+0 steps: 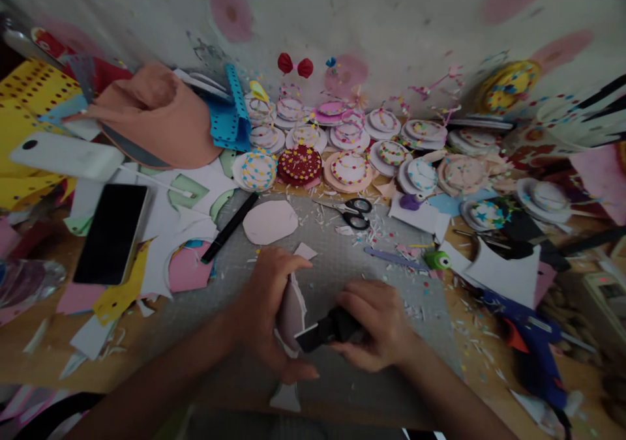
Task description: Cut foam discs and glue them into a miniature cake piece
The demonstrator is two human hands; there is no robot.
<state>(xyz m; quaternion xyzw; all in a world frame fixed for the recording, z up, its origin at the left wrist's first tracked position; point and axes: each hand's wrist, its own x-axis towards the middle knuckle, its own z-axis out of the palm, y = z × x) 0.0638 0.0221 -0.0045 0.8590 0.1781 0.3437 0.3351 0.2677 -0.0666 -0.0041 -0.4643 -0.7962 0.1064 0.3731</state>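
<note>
My left hand [261,313] is closed around the edge of a pale pink foam piece [292,313], which it holds tilted on its side above the grey cutting mat [337,257]. In my right hand [374,322] is a black box cutter [325,330], its front end at the lower edge of the foam; whether the blade touches it I cannot tell. A flat, rounded pale pink foam disc [270,222] lies on the mat beyond my hands. Scissors with black handles [356,212] rest to its right. Small foam offcuts lie around my left hand.
Several miniature decorated hats [349,166] stand in rows along the wall. A black marker [229,227], a phone [111,234] and a peach cap [156,117] are on the left. On the right lie a blue glue gun [531,342] and white foam scraps [508,267].
</note>
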